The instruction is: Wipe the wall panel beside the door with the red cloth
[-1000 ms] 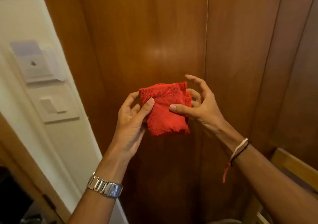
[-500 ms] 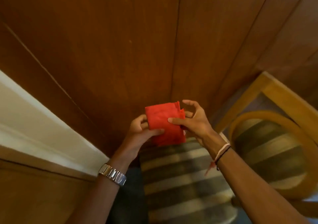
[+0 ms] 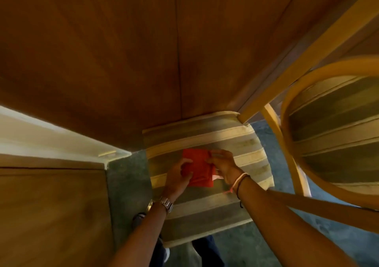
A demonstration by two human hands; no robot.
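Red cloth [image 3: 200, 169], folded to a thick pad, is pinched between both sets of fingers: the left hand [image 3: 178, 176] is closed on its edge at nine o'clock, with a fingertip pressed on the face, and the right hand [image 3: 223, 165] is clamped on the edge at three o'clock, thumb on top. A small pale tag is seen at the cloth's lower right corner. The pad is held low, above the striped chair seat [image 3: 207, 205], and is not touching the wood.

Outward from the hands, a metal watch [image 3: 164, 203] is worn on the left wrist and thread bands [image 3: 239, 181] on the right. The wall panel [image 3: 92, 61] rises at twelve o'clock, split by a vertical seam; a second chair [image 3: 328, 123] stands at two o'clock, and a pale door frame [image 3: 51, 137] lies at nine o'clock.

The step in hand appears to be squaring up the fold. It is best finished with a flat, clean face turned outward and the tag tucked in; the pad should then be passed to one hand, laid flat on the panel, and drawn along the grain with even pressure, the chair being cleared.
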